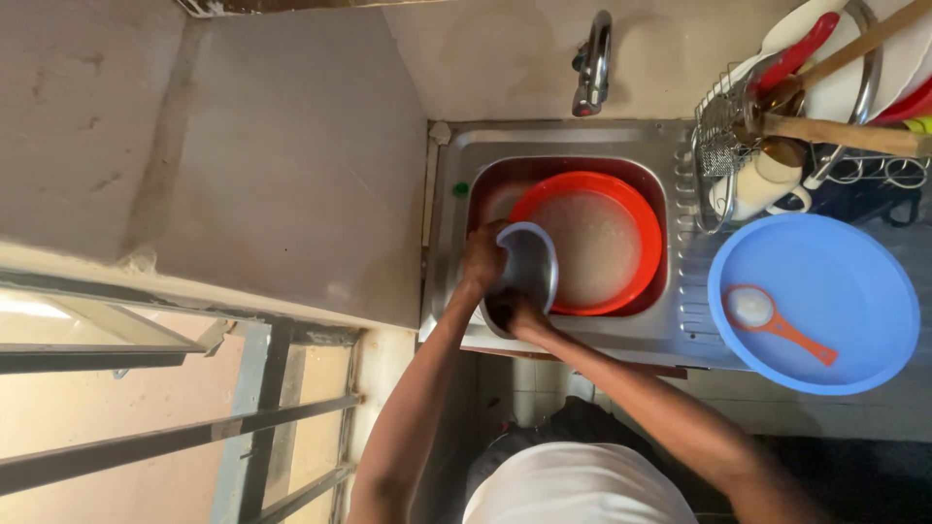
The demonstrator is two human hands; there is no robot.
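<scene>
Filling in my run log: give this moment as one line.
left hand: holds plate rim | right hand: under plate | plate: tilted over red basin in sink | blue basin: holds orange scoop

No packages, labels, signs or screens show anywhere in this view.

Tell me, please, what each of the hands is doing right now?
Left hand: gripping the rim of the metal plate.
Right hand: holding the plate's lower edge.

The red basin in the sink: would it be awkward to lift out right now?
Probably. The red basin looks filled with cloudy water, so likely heavy and prone to slosh. It seems thin plastic, so its rim may flex. Wet, possibly soapy surfaces could be slippery.
</scene>
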